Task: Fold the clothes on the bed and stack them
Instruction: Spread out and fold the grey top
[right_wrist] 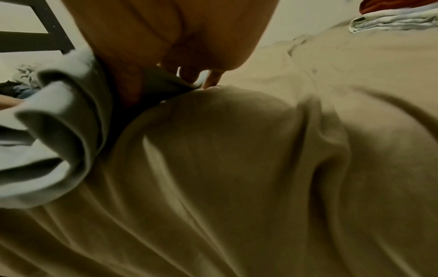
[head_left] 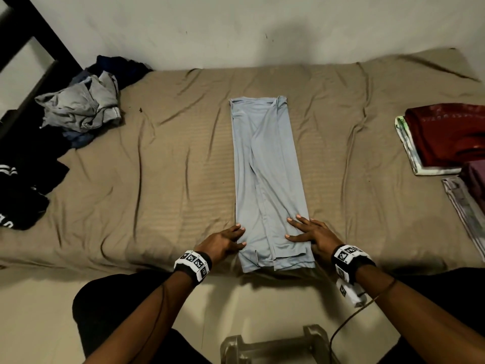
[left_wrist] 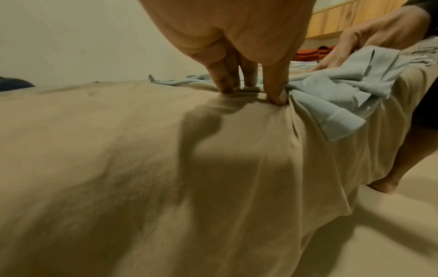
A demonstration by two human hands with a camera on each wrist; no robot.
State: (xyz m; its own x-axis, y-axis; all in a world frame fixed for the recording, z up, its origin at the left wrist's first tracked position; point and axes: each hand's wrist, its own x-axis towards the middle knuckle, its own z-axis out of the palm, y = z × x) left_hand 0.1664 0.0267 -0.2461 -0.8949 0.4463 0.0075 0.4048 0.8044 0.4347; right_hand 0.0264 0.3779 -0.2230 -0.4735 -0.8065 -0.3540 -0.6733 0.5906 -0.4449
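A light blue garment [head_left: 265,166] lies folded into a long narrow strip down the middle of the tan bed sheet [head_left: 157,179], its hem at the near edge of the bed. My left hand [head_left: 228,240] has straight fingers touching the strip's lower left edge; in the left wrist view the fingertips [left_wrist: 227,88] press down where sheet and garment [left_wrist: 343,93] meet. My right hand [head_left: 307,231] rests flat with spread fingers on the lower right part of the strip. The right wrist view shows blue cloth [right_wrist: 59,131] bunched beside that hand [right_wrist: 189,46].
A heap of unfolded grey and blue clothes [head_left: 81,106] sits at the back left, with black clothes [head_left: 23,179] nearer. Folded stacks lie at the right: a maroon one [head_left: 446,132] and a purple one [head_left: 472,190]. A stool [head_left: 275,345] stands on the floor between my legs.
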